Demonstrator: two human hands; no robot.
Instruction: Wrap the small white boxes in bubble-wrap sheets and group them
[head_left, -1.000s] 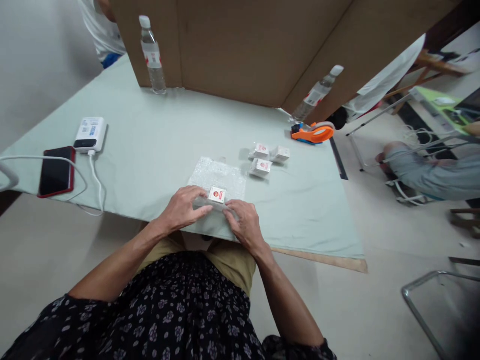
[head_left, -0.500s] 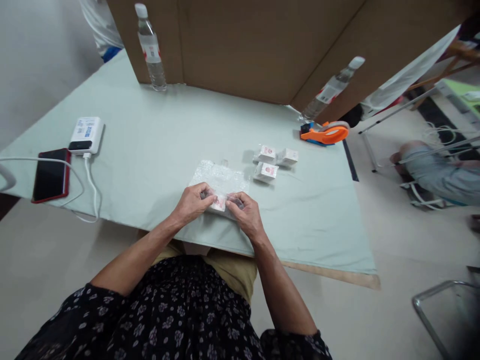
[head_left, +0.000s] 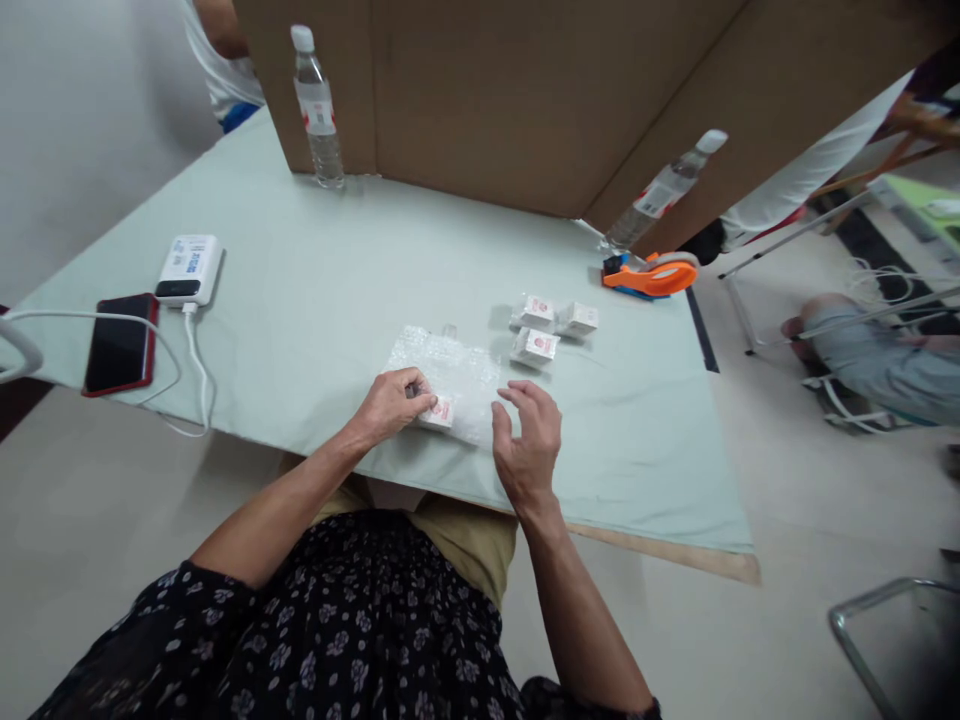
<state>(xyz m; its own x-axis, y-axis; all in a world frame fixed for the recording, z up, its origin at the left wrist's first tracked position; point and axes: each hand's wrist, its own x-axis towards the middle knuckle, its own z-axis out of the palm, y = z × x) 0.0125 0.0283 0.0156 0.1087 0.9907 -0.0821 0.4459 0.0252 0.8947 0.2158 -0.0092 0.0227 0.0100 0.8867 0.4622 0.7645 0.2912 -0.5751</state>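
My left hand grips a small white box with a red print, thumb on its top left. The box rests on the near edge of a sheet of bubble wrap spread on the table. To the right of the sheet, my right hand is raised with fingers apart and nothing in it. Beyond it sit three similar small boxes in clear wrapping: one at the back left, one at the right and one in front.
An orange tape dispenser lies at the table's right. Water bottles stand by the cardboard panel, one at left, one at right. A power bank cabled in white and a phone lie left. Other people are partly visible.
My right hand has let go of the box and moved right, its fingers opening. My left hand stays on the box. The whole view has shifted slightly.
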